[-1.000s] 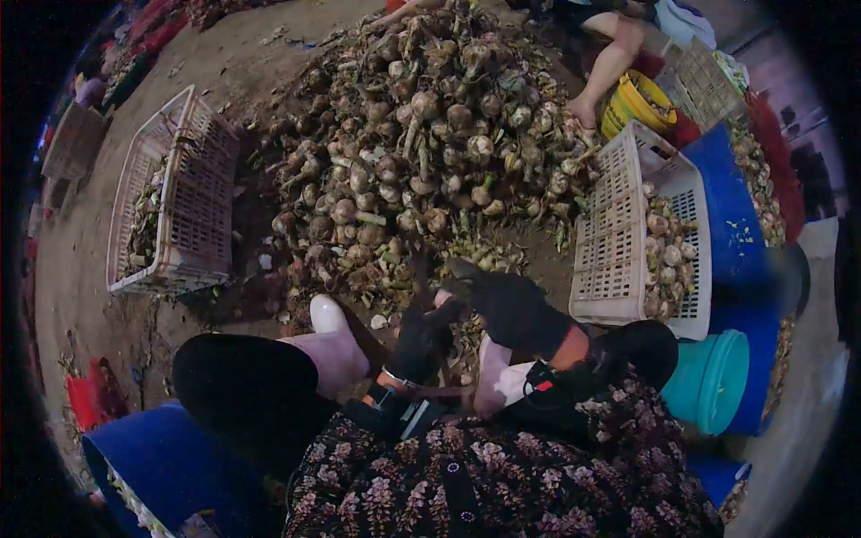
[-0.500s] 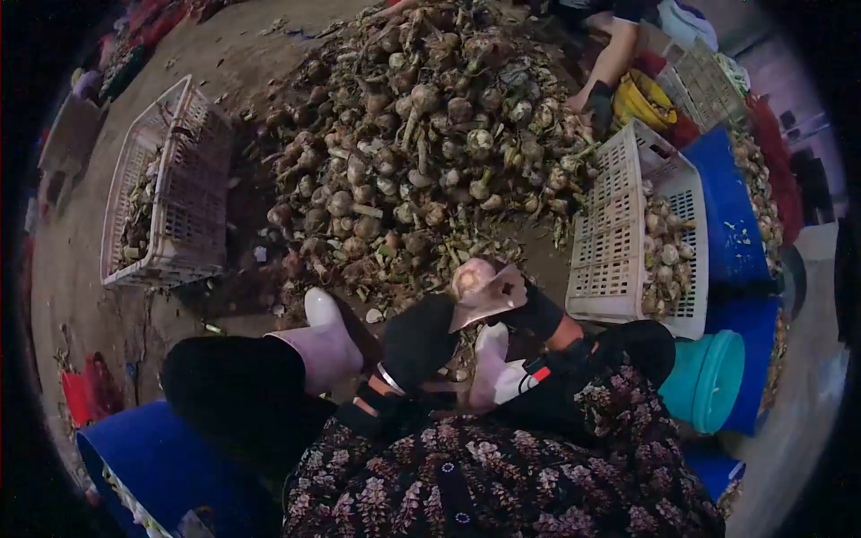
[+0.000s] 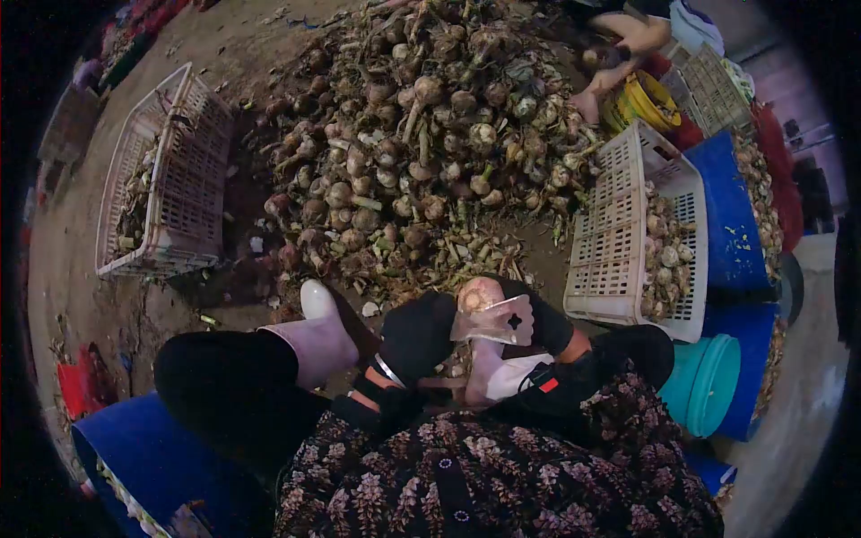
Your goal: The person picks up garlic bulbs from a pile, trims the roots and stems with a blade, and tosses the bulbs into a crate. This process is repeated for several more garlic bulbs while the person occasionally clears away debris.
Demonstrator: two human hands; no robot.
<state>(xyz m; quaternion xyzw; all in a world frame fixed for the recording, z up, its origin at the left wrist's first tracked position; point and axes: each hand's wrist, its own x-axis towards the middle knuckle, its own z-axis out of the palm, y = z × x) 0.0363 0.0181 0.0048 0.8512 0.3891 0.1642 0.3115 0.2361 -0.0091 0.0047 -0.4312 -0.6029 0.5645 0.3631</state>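
My left hand [image 3: 418, 336], in a black glove, is closed with a wide metal knife [image 3: 494, 324] reaching out from it to the right. The blade has a cross-shaped hole and a scalloped end; its handle is hidden in the fist. My right hand [image 3: 547, 321], also black-gloved, is closed around a garlic bulb [image 3: 480, 294], whose pale face shows just above the blade. The blade lies across the lower side of the bulb. Beyond both hands rises a big heap of garlic [image 3: 421, 152] with dirty stems and roots.
A white crate [image 3: 610, 242] with trimmed bulbs stands right; another crate [image 3: 184, 193] with stem scraps stands left. Near my right knee is a teal bucket [image 3: 715, 386], beside blue barrels [image 3: 731, 215]. A blue container [image 3: 170, 457] sits lower left. Another person's arm [image 3: 619, 67] reaches near a yellow bucket [image 3: 641, 103].
The knife blade has turned from slanting up to the right to nearly level, sloping slightly down. The bulb sits slightly lower. The other person's hand has lifted away from the heap's edge.
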